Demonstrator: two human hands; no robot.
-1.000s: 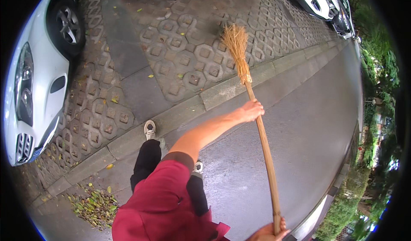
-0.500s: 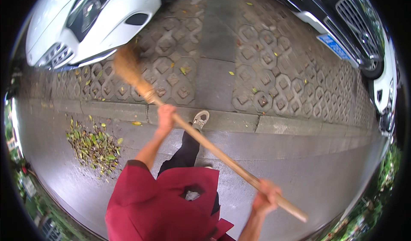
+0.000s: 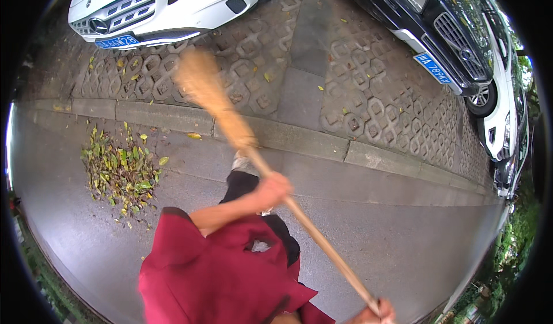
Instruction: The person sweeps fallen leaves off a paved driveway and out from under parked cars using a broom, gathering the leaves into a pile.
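The left hand is wrapped closed around the mid-shaft of the straw broom; the right hand grips the top end of the handle at the lower edge of the view, only partly visible but evidently clenched on the wood; the brush head is blurred and lifted over the kerb, pointing toward the white car

The leaf pile lies on the wet asphalt road to the person's left, just below the kerb and well apart from the brush head; loose leaves lie scattered on the grid paving between the white car and the dark car

Procedure for a good stroke, as a judgement from this position:
- keep the upper hand as the pivot and drive the stroke with the lower hand; this gives the longest arc for the least effort
- lower the bristles flat to the surface before pulling; a raised head passes over leaves
- draw strays toward the existing pile in short overlapping strokes; wet leaves cling to asphalt and need firm contact
- keep the brush head clear of the bumpers of both cars
- stop each stroke at the edge of the pile; overshooting scatters it
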